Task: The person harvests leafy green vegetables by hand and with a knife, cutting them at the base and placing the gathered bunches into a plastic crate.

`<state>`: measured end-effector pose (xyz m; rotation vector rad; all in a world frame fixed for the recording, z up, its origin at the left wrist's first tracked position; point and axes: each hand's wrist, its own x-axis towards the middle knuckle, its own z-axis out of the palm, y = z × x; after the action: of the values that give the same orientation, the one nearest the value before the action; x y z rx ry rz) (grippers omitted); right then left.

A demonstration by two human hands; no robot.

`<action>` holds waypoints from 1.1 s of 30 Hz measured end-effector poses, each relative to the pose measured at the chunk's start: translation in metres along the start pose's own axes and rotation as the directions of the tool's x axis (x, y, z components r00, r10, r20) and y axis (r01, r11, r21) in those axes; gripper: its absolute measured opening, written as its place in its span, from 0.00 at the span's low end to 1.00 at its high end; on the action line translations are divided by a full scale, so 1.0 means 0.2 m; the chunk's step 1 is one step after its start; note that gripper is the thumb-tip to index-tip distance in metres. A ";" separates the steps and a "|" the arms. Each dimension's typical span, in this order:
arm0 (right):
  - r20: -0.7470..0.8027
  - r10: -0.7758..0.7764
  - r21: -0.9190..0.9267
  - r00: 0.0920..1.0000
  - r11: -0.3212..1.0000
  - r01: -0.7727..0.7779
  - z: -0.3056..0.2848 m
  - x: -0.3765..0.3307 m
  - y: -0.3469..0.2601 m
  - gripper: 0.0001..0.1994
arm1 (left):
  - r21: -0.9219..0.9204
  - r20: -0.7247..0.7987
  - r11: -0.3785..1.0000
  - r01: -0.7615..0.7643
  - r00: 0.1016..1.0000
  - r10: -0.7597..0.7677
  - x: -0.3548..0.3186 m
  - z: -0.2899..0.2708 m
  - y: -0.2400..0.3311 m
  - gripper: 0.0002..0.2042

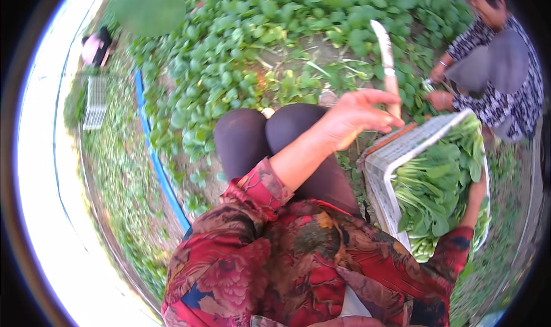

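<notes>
My left hand [363, 116] is raised over my right knee, with thumb and fingertips closed at the wooden handle of a knife [383, 49]. The knife's pale, slightly curved blade points away from me. To my right, a white plastic crate [383, 169] is filled with leafy greens [430, 183], their pale stalks lying toward its left side. My right hand [477, 190] reaches into the crate's right side against the greens; leaves hide its fingers, so its grip is not visible.
Leafy plants [229, 46] grow thickly ahead. A co-worker [511, 74] crouches at the far right, hands near the plants. On the left run a blue hose [152, 149] and, farther off, another white crate [95, 100] near a person [96, 49].
</notes>
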<state>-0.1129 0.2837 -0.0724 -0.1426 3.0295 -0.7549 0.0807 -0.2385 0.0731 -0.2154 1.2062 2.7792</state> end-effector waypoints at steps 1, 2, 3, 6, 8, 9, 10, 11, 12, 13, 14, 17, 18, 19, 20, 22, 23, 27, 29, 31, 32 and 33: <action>-0.008 0.022 -0.098 1.000 0.995 -0.023 -0.10 -0.02 -0.11 0.23 | -0.014 0.028 1.000 -0.004 1.000 0.004 -0.06 -0.02 -0.03 0.21; -0.073 -0.010 0.060 0.997 0.998 0.014 -0.15 -0.09 -0.21 0.22 | -0.035 0.040 0.999 0.010 0.999 -0.009 -0.13 -0.03 -0.04 0.21; -0.141 -0.035 0.218 0.989 0.974 0.066 -0.19 -0.23 -0.54 0.22 | -0.087 0.063 0.994 0.071 0.996 -0.066 -0.23 -0.02 -0.05 0.20; 0.055 -0.203 0.714 0.978 0.693 0.104 -0.23 -0.58 -1.34 0.23 | -0.158 0.190 0.982 0.105 0.979 -0.074 -0.38 0.04 -0.06 0.18; 0.179 -0.368 0.856 0.912 0.516 0.040 -0.16 -0.71 -1.58 0.28 | -0.208 0.306 0.970 0.124 0.950 -0.056 -0.40 0.09 -0.09 0.18; 0.217 -0.418 0.880 0.882 0.476 0.009 -0.10 -0.77 -1.69 0.32 | -0.202 0.335 0.967 0.153 0.939 -0.078 -0.44 0.11 -0.07 0.18; 0.241 -0.460 0.920 0.854 0.390 -0.049 -0.05 -0.85 -1.84 0.30 | -0.180 0.370 0.969 0.167 0.925 -0.090 -0.48 0.12 -0.06 0.18; 0.260 -0.501 0.944 0.825 0.312 -0.108 0.00 -0.91 -1.97 0.29 | -0.164 0.411 0.970 0.178 0.906 -0.097 -0.51 0.11 -0.04 0.18; 0.308 -0.527 0.936 0.792 0.316 -0.153 0.02 -0.94 -2.08 0.28 | -0.156 0.403 0.972 0.176 0.910 -0.100 -0.56 0.10 -0.01 0.17; 0.353 -0.548 0.925 0.758 0.326 -0.195 0.03 -0.97 -2.18 0.27 | -0.149 0.367 0.980 0.133 0.928 -0.070 -0.60 0.08 0.03 0.18; 0.324 -0.561 0.943 0.762 0.252 -0.216 0.08 -1.00 -2.25 0.21 | -0.142 0.326 0.986 0.090 0.945 -0.039 -0.66 0.05 0.06 0.18; 0.204 -0.611 0.979 0.765 0.129 -0.158 0.22 -1.01 -2.47 0.18 | -0.039 0.132 0.979 -0.202 0.970 0.206 -0.92 -0.13 0.21 0.22; 0.191 -0.596 0.981 0.780 0.142 -0.131 0.26 -1.02 -2.56 0.17 | 0.074 0.043 0.932 -0.354 0.935 0.352 -1.04 -0.21 0.26 0.23; 0.181 -0.589 0.982 0.788 0.148 -0.115 0.30 -1.00 -2.63 0.16 | 0.099 -0.033 0.876 -0.472 0.878 0.477 -1.15 -0.30 0.29 0.24; 0.167 -0.627 0.984 0.761 0.149 -0.093 0.36 -0.98 -2.70 0.15 | 0.085 -0.147 0.848 -0.522 0.836 0.529 -1.27 -0.39 0.32 0.25; 0.200 -0.668 0.979 0.717 0.162 -0.123 0.51 -0.96 -2.79 0.15 | 0.151 -0.354 0.775 -0.614 0.698 0.623 -1.56 -0.63 0.30 0.22; 0.225 -0.631 0.970 0.743 0.217 -0.109 0.58 -0.97 -2.85 0.16 | 0.159 -0.444 0.742 -0.651 0.624 0.643 -1.65 -0.73 0.26 0.20; 0.426 -0.563 0.903 0.708 0.317 -0.291 0.97 -1.03 -3.00 0.19 | 0.254 -0.856 0.835 -0.489 0.287 0.429 -2.06 -0.98 0.03 0.19; 0.578 -0.488 0.806 0.654 0.466 -0.365 1.19 -1.02 -3.01 0.18 | 0.186 -0.929 0.872 -0.453 0.209 0.307 -2.13 -1.06 -0.07 0.19; 0.701 -0.392 0.680 0.596 0.620 -0.392 1.44 -1.00 -2.98 0.16 | 0.102 -0.951 0.887 -0.451 0.218 0.220 -2.04 -1.16 -0.13 0.18; 0.741 -0.363 0.637 0.564 0.645 -0.422 1.56 -0.99 -2.96 0.15 | 0.072 -0.952 0.894 -0.443 0.237 0.194 -1.95 -1.20 -0.14 0.17; 0.772 -0.338 0.600 0.538 0.666 -0.443 1.68 -0.99 -2.93 0.14 | 0.035 -0.952 0.908 -0.417 0.264 0.157 -1.85 -1.26 -0.14 0.16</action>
<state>0.1457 -0.3705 -0.0961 -0.2787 1.5787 -1.3563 0.4709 -0.4181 -0.0551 -2.1589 1.0543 3.0522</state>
